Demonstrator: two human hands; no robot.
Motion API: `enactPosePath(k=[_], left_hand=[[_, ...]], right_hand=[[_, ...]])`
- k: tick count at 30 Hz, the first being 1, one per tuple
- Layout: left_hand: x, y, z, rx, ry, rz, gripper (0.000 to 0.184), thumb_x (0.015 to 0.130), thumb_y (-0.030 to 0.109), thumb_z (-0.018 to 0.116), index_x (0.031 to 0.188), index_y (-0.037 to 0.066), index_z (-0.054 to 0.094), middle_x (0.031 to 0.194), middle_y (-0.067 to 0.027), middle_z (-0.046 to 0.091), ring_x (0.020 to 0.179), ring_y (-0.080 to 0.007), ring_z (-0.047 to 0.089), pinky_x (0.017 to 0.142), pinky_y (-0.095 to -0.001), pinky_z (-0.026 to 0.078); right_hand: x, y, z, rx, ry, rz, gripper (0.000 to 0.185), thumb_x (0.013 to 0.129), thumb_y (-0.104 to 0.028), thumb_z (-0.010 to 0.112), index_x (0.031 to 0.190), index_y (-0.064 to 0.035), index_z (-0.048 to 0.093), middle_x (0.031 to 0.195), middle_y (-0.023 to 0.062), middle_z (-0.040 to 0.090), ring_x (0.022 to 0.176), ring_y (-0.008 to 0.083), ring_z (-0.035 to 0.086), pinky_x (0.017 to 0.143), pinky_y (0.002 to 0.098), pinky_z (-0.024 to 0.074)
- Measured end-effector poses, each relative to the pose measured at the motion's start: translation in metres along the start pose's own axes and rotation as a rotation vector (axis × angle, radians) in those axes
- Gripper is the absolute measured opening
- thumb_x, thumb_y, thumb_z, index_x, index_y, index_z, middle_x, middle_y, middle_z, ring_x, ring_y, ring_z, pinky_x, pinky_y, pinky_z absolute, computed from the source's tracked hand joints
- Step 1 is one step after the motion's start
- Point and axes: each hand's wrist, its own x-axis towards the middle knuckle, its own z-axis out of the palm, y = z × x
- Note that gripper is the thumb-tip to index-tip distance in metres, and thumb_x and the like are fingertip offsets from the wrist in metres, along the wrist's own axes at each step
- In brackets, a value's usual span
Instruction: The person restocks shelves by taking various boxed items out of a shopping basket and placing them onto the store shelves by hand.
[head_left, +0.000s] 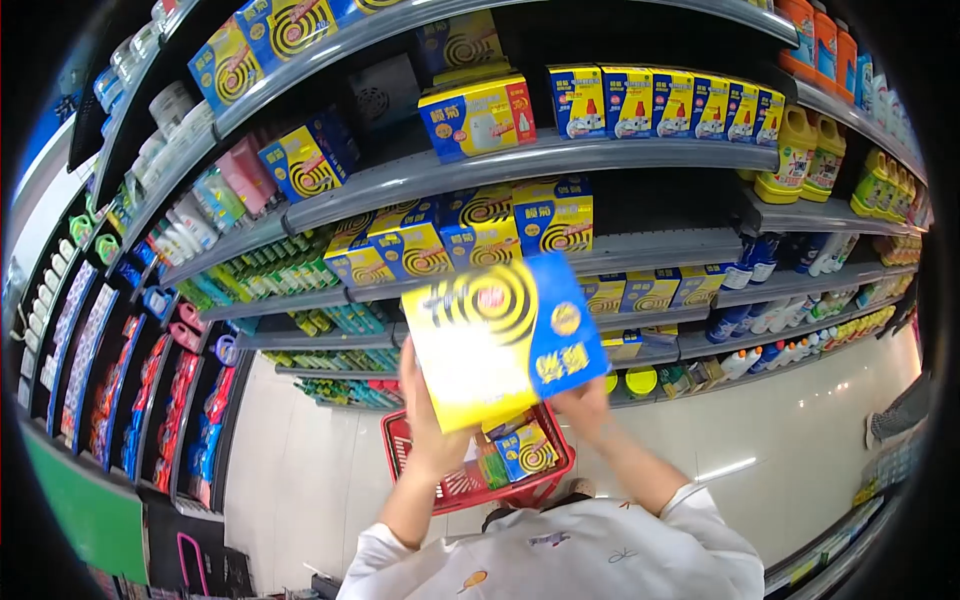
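Observation:
Both my hands hold up a yellow and blue box of mosquito coils [500, 335], printed with a black spiral; its lettering is upside down to me. My left hand [432, 425] grips its left edge, the fingers partly behind it. At the lower right corner, my right hand [585, 400] closes on the box, its fingers mostly hidden. Below the box is a red shopping basket [560, 455], partly covered by it. Inside the basket lies another coil box [527, 452], beside a green package.
Similar coil boxes [480, 228] line the middle shelf [660, 247] ahead. Smaller yellow boxes [630, 105] stand in a row above. Yellow jugs [790, 160] are at right, and green bottles [270, 265] at left. A person's leg [895, 415] shows at the right edge.

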Motion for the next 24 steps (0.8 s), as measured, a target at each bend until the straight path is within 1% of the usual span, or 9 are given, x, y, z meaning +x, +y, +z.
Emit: enactPosePath(k=[1, 3, 5, 8, 9, 10, 15, 19, 24], left_hand=[[0.015, 0.006, 0.004, -0.087, -0.017, -0.004, 0.071, 0.076, 0.017, 0.066, 0.133, -0.002, 0.028, 0.138, -0.0217, 0.028, 0.124, -0.036, 0.035, 0.103, -0.0424, 0.028], [0.049, 0.017, 0.009, -0.257, -0.053, -0.001, 0.071, 0.08, 0.018, 0.06, 0.137, 0.0, 0.02, 0.137, -0.02, 0.031, 0.123, -0.0321, 0.037, 0.102, -0.0396, 0.029], [0.089, 0.025, 0.008, -0.393, -0.085, 0.027, 0.072, 0.084, 0.018, 0.055, 0.14, 0.003, 0.012, 0.137, -0.0183, 0.033, 0.122, -0.0283, 0.039, 0.102, -0.0368, 0.03], [0.157, 0.026, 0.006, -0.492, -0.128, 0.159, 0.073, 0.09, 0.019, 0.047, 0.145, 0.006, 0.0, 0.136, -0.0158, 0.038, 0.12, -0.0225, 0.042, 0.101, -0.0325, 0.032], [0.178, 0.019, 0.008, -0.46, -0.128, 0.268, 0.074, 0.093, 0.029, 0.046, 0.145, 0.008, -0.002, 0.136, -0.0149, 0.038, 0.118, -0.0204, 0.043, 0.098, -0.0315, 0.035], [0.201, 0.009, 0.011, -0.492, -0.126, 0.409, 0.074, 0.094, 0.031, 0.045, 0.145, 0.009, -0.003, 0.135, -0.0132, 0.039, 0.116, -0.0187, 0.044, 0.096, -0.0307, 0.037], [0.249, -0.022, 0.026, -0.522, -0.13, 0.394, 0.076, 0.092, 0.039, 0.05, 0.146, 0.018, 0.0, 0.133, -0.0046, 0.042, 0.113, -0.013, 0.042, 0.097, -0.0277, 0.034], [0.246, -0.044, 0.034, -0.593, -0.134, 0.391, 0.078, 0.092, 0.037, 0.05, 0.146, 0.013, -0.001, 0.137, -0.01, 0.038, 0.121, -0.0165, 0.039, 0.101, -0.0284, 0.029], [0.243, -0.079, 0.02, -0.566, -0.026, 0.411, 0.074, 0.094, 0.032, 0.047, 0.145, 0.014, -0.004, 0.134, -0.0093, 0.039, 0.112, -0.0167, 0.044, 0.093, -0.0272, 0.037]], right_hand=[[0.012, -0.011, -0.008, -0.114, -0.057, -0.166, 0.055, 0.076, 0.006, 0.06, 0.126, 0.0005, 0.036, 0.107, 0.0102, 0.057, 0.097, 0.0221, 0.06, 0.084, 0.0377, 0.0509], [0.033, -0.068, -0.003, -0.176, -0.16, 0.038, 0.045, 0.084, -0.005, 0.058, 0.123, 0.001, 0.036, 0.101, 0.0106, 0.059, 0.082, 0.0193, 0.063, 0.073, 0.0319, 0.0531], [0.057, -0.118, 0.02, -0.386, -0.139, 0.047, 0.036, 0.088, -0.017, 0.055, 0.118, -0.0022, 0.041, 0.094, 0.0095, 0.06, 0.076, 0.0134, 0.06, 0.066, 0.0278, 0.0522], [0.107, -0.15, 0.033, -0.724, -0.187, -0.289, 0.041, 0.09, -0.025, 0.054, 0.122, -0.0022, 0.043, 0.109, 0.0156, 0.06, 0.091, 0.0194, 0.06, 0.079, 0.0331, 0.0478], [0.121, -0.156, 0.038, -0.768, -0.186, -0.324, 0.042, 0.09, -0.027, 0.055, 0.122, -0.0034, 0.044, 0.109, 0.016, 0.06, 0.097, 0.0217, 0.058, 0.085, 0.0344, 0.045], [0.135, -0.162, 0.042, -0.808, -0.201, -0.37, 0.041, 0.09, -0.028, 0.055, 0.122, -0.0047, 0.045, 0.109, 0.015, 0.059, 0.101, 0.0216, 0.056, 0.087, 0.0339, 0.0432], [0.188, -0.162, 0.052, -0.812, -0.172, -0.406, 0.036, 0.09, -0.026, 0.055, 0.117, -0.0042, 0.049, 0.108, 0.0108, 0.059, 0.098, 0.0161, 0.055, 0.086, 0.0301, 0.0418], [0.208, -0.146, 0.043, -0.86, -0.188, -0.4, 0.037, 0.089, -0.025, 0.057, 0.12, -0.0054, 0.049, 0.107, 0.0073, 0.06, 0.096, 0.0141, 0.056, 0.084, 0.0286, 0.0424], [0.211, -0.133, 0.07, -0.818, -0.301, -0.459, 0.042, 0.088, -0.023, 0.06, 0.124, -0.0065, 0.045, 0.107, 0.009, 0.062, 0.095, 0.016, 0.059, 0.082, 0.0285, 0.0443]])
